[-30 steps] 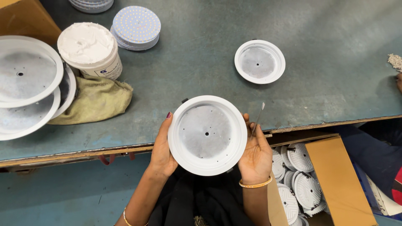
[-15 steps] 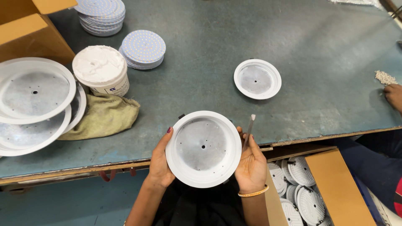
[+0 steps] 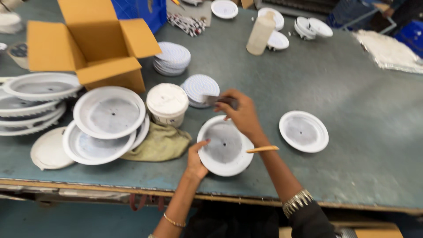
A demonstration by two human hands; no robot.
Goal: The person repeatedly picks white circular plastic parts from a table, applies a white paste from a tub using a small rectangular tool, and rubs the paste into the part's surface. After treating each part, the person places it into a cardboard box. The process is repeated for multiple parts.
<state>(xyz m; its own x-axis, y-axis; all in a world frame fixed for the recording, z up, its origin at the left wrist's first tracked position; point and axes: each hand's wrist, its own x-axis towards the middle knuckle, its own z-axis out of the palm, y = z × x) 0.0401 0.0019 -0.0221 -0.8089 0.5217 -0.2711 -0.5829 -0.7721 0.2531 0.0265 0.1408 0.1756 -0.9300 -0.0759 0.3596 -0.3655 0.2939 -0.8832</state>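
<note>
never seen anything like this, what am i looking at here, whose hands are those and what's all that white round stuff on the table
There is no machine here: a person works with bare hands, and the picture comes from a camera worn on their head, looking down at a grey-green table. The left hand steadies a white round dish with a small hole in its middle. The right hand reaches past it and holds a small flat tool; what kind is too blurred to tell. Beside the dish sit a white tub, a yellowish cloth and stacks of similar white dishes. Another single dish lies to the right. Further back are an open cardboard box, piles of dotted round discs and a pale bottle.
</note>
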